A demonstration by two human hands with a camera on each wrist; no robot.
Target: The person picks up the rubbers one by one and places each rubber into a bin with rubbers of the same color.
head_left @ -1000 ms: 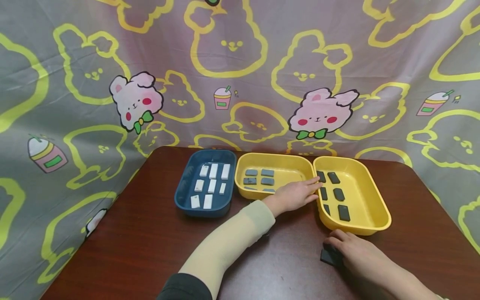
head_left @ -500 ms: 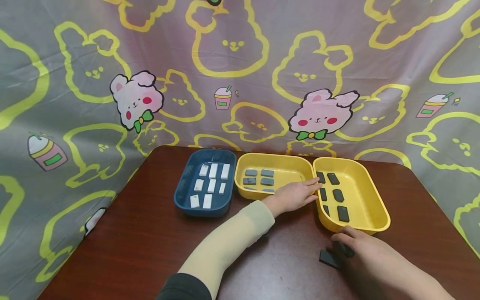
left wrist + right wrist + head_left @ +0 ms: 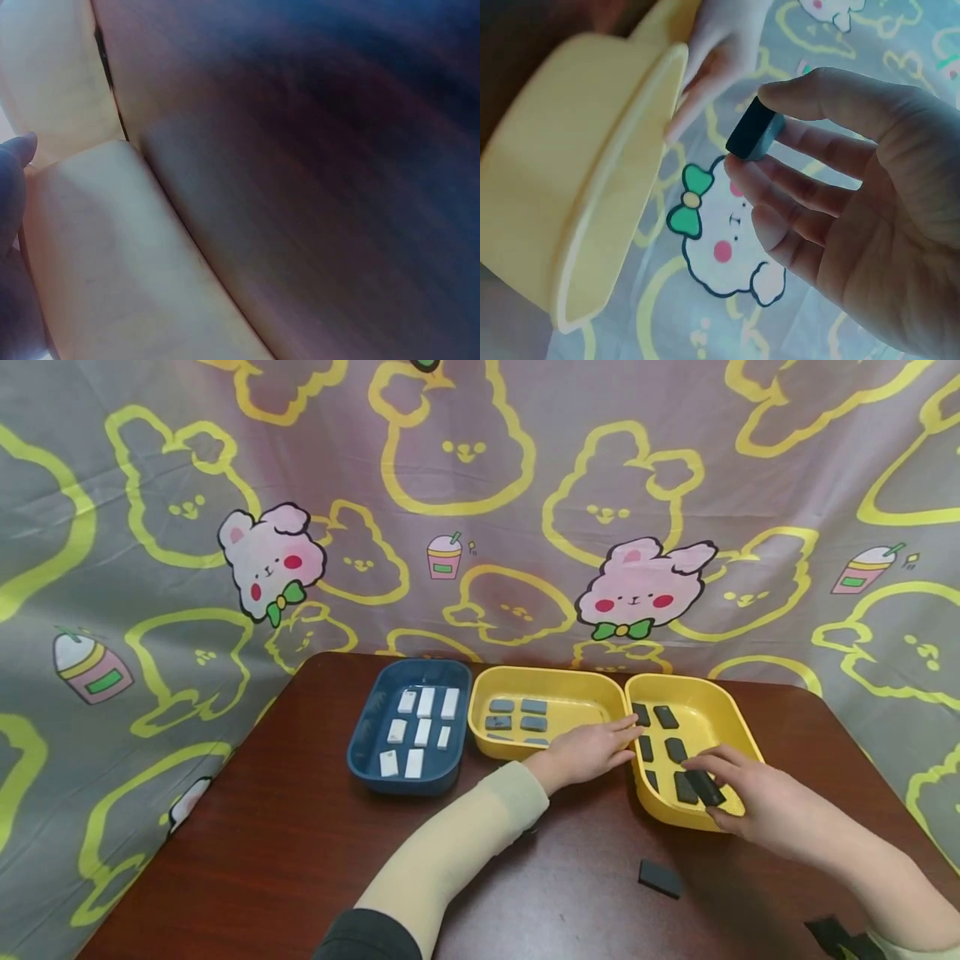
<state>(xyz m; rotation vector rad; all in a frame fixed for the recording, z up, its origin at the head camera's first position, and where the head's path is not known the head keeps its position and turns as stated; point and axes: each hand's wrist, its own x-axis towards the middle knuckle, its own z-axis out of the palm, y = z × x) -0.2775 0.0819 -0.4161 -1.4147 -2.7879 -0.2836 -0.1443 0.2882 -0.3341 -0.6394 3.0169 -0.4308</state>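
Note:
My right hand (image 3: 765,793) pinches a small black rectangular block (image 3: 705,787) between thumb and fingers above the front of the right yellow bin (image 3: 731,727). In the right wrist view the same black block (image 3: 754,130) sits between the thumb and fingertips. Several black blocks lie in rows along that bin's left side. My left hand (image 3: 585,752) lies with extended fingers on the bin's left rim; its fingertips touch the edge. Another black block (image 3: 660,878) lies on the table in front of the bin.
A middle yellow bin (image 3: 592,681) holds several grey blocks and is partly covered by the left hand. Left of it, a blue bin (image 3: 362,747) holds several white blocks. All stand on a brown table (image 3: 285,843) before a patterned curtain (image 3: 510,535).
My right hand has lifted a black block off the table and carried it up over the right yellow bin. The other black block stays on the table. My left hand has not moved.

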